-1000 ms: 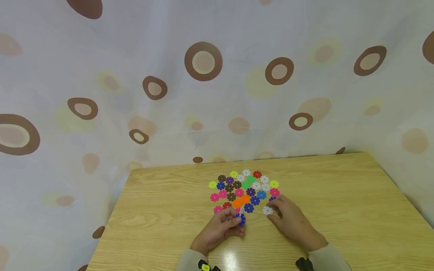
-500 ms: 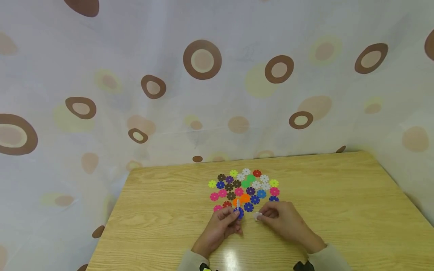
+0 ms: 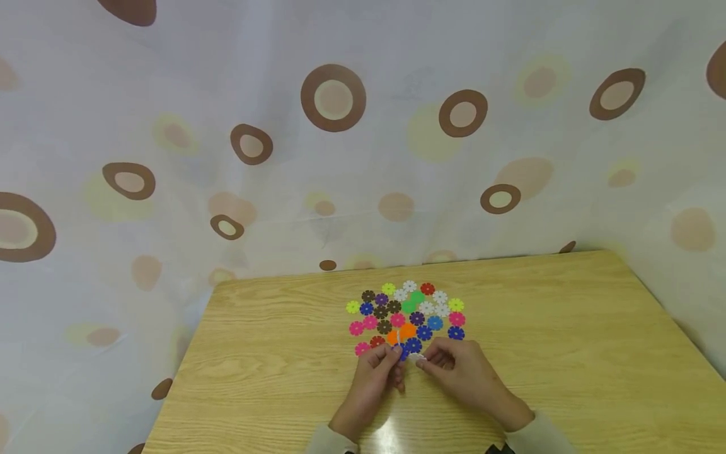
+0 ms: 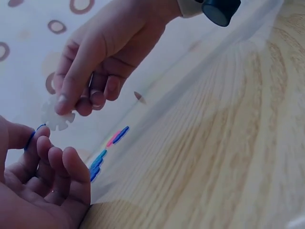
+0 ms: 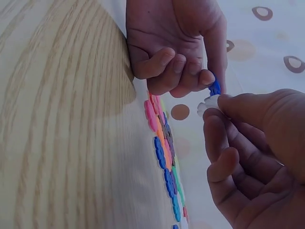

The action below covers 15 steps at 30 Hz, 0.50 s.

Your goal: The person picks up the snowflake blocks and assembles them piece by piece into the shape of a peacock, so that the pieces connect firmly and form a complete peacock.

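Note:
My left hand [image 3: 370,376] pinches a blue snowflake disc [image 3: 403,352] between thumb and forefinger, above the table. A white snowflake disc [image 3: 398,336], seen edge-on, stands up from the blue one and appears joined to it. My right hand [image 3: 467,373] pinches another white snowflake disc [image 3: 416,357] by its edge, close to the blue disc. Notches around that white disc [image 4: 53,114] show in the left wrist view. In the right wrist view the blue disc [image 5: 215,87] and the white disc [image 5: 208,103] come together at the fingertips; whether they touch, I cannot tell.
Several loose snowflake discs lie flat beyond my hands, among them orange [image 3: 408,331], green [image 3: 417,297], pink [image 3: 356,328] and red [image 3: 428,288]. They rest on a wooden table [image 3: 272,366]. A patterned cloth [image 3: 374,157] hangs behind its back edge.
My right hand has picked the white disc up from the table and brought it left to the blue one. My left hand still pinches the blue disc, now slightly farther forward.

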Available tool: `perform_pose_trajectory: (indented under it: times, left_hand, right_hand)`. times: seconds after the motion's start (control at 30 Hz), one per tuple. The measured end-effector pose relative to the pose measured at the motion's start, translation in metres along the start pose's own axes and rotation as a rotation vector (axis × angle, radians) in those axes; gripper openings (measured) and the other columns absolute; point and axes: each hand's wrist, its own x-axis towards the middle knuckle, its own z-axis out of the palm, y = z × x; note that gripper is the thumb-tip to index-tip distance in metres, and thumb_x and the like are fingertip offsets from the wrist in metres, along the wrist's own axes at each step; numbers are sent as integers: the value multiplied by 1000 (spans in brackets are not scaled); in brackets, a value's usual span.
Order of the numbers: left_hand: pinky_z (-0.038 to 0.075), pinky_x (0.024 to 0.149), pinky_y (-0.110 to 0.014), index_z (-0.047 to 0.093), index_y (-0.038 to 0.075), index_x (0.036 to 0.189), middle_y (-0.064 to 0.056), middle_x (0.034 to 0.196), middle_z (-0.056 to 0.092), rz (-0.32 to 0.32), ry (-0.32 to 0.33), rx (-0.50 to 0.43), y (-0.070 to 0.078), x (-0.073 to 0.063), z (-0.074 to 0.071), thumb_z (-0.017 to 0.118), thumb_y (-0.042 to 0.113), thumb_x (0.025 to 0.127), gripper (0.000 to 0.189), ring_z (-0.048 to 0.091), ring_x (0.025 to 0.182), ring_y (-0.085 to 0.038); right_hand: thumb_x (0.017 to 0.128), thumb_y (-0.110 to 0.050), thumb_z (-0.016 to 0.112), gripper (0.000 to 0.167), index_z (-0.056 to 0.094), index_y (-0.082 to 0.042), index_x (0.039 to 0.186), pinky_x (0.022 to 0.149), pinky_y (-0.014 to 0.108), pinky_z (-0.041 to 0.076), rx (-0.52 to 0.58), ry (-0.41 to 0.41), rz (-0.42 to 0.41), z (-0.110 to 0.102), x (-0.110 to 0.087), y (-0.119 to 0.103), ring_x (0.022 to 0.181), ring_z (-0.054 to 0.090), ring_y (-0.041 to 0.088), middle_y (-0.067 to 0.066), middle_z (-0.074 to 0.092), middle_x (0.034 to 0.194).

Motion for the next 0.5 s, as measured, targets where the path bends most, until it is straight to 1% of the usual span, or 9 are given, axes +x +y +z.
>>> perform_pose_trajectory:
  times: [0.13, 0.2, 0.27, 0.37, 0.5]
  left_hand:
    - [55, 63, -18, 57, -18, 99, 7, 81, 63, 23, 15, 48, 0, -1, 4, 58, 21, 114, 42, 56, 68, -4]
    - [54, 63, -18, 54, -23, 105, 7, 82, 63, 22, 16, 64, 0, -1, 5, 58, 22, 114, 46, 55, 68, -3]
    - [54, 63, -17, 53, -25, 107, 7, 82, 63, 25, 14, 80, -1, -1, 5, 58, 22, 114, 48, 55, 69, -3]
    - [53, 63, -16, 52, -25, 106, 6, 83, 63, 30, 10, 90, -1, -1, 5, 58, 21, 114, 47, 54, 70, -3]
    - [51, 65, -16, 53, -26, 105, 6, 82, 64, 44, 28, 82, -1, -3, 7, 60, 19, 112, 46, 54, 70, -3]
  right_hand:
    - [96, -15, 84, 14, 75, -19, 86, 65, 22, 61, 8, -5, -16, 2, 1, 0, 72, 69, -2, -3, 80, 83]
    - [96, -14, 84, 14, 75, -19, 86, 64, 22, 61, 5, -7, -25, 2, 1, 0, 71, 68, -2, -4, 79, 83]
    - [96, -14, 84, 15, 75, -19, 86, 63, 22, 59, -3, -5, -35, 3, 1, 0, 70, 66, -3, -5, 79, 82]
    - [96, -13, 84, 16, 75, -18, 84, 60, 21, 56, -19, 6, -56, 5, 0, -1, 66, 61, -4, -7, 76, 78]
    - [95, -12, 85, 16, 76, -17, 83, 57, 20, 53, -42, 21, -75, 6, -3, -3, 64, 56, -4, -10, 73, 75]
